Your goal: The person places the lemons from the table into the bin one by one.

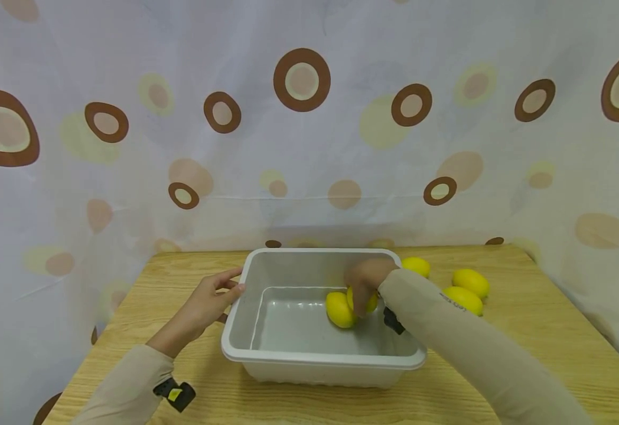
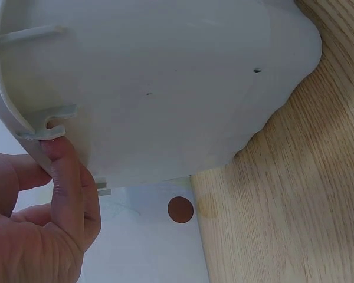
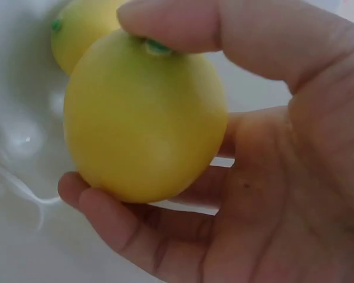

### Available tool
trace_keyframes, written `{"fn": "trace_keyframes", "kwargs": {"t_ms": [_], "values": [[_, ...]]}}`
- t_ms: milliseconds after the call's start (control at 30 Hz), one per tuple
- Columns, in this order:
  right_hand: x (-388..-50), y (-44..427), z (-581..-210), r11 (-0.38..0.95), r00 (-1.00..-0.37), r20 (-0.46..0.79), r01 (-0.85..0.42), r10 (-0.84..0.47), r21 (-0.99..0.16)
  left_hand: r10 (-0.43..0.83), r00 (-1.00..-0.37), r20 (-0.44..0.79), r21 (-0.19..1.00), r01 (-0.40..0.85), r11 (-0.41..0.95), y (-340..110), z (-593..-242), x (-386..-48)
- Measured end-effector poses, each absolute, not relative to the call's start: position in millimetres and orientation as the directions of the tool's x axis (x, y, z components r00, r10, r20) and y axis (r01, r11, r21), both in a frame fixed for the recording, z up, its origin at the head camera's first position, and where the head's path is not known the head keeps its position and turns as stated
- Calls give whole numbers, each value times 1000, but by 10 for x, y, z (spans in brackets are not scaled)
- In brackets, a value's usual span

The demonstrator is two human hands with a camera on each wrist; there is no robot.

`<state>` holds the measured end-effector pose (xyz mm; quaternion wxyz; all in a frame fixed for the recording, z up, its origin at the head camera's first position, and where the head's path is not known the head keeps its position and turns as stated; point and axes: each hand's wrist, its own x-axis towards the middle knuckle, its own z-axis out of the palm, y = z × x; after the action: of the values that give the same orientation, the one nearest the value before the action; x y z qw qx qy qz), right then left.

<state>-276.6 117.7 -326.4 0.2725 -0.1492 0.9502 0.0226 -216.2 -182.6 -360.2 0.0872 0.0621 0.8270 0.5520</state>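
Five lemons [image 1: 340,313] are seen from the head, two of them within a grey plastic tub [image 1: 325,358] and three on the wooden table [image 1: 533,319] to its right. Inside the tub, one lemon [image 3: 144,124] is gripped by the right hand [image 1: 368,280], its green-tipped end covered by the thumb and its underside cradled by curled fingers; whether it is raised off the tub's floor cannot be told. Just beside it, the other lemon is laid on that floor. The tub's left rim is held by the left hand [image 1: 208,304], with fingers hooked beneath it. Outside, a lemon is placed near the tub's far right corner, and two more are set close together farther right. Behind the table, a pale curtain [image 1: 341,153] is patterned with brown rings.
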Motion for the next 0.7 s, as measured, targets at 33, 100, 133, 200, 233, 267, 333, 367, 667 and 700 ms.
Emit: {"fn": "trace_keyframes", "kwargs": {"t_ms": [33, 100, 133, 200, 233, 267, 333, 367, 667, 700], "values": [[-2768, 1182, -3283, 958, -808, -528, -283, -262, -42, 199, -977, -76, 923, 6, 384, -1826, -3604, -2165], [-2773, 1185, -3321, 965, -812, -531, -259, -243, -46, 197, -977, -78, 923, 4, 385, -1824, -3606, -2168], [-2772, 1186, -3339, 968, -815, -531, -245, -234, -51, 196, -977, -78, 923, 3, 385, -1822, -3607, -2168], [-2764, 1187, -3372, 971, -823, -522, -233, -226, -53, 196, -977, -79, 923, 3, 385, -1817, -3609, -2168], [-2758, 1186, -3387, 972, -829, -513, -229, -222, -49, 197, -977, -79, 923, 2, 384, -1815, -3610, -2167], [-2752, 1184, -3401, 973, -834, -507, -225, -218, -49, 197, -977, -79, 924, 2, 382, -1812, -3609, -2164], [-2742, 1183, -3432, 974, -842, -495, -223, -215, -43, 198, -977, -78, 925, 3, 380, -1809, -3610, -2160], [-2739, 1181, -3446, 973, -843, -493, -227, -214, -35, 200, -977, -77, 925, 5, 380, -1809, -3611, -2156], [-2726, 1178, -3478, 974, -844, -498, -228, -201, -8, 212, -975, -69, 927, 16, 374, -1813, -3616, -2154], [-2726, 1179, -3478, 973, -844, -497, -229, -201, -5, 213, -975, -67, 928, 17, 373, -1813, -3615, -2154]]}}
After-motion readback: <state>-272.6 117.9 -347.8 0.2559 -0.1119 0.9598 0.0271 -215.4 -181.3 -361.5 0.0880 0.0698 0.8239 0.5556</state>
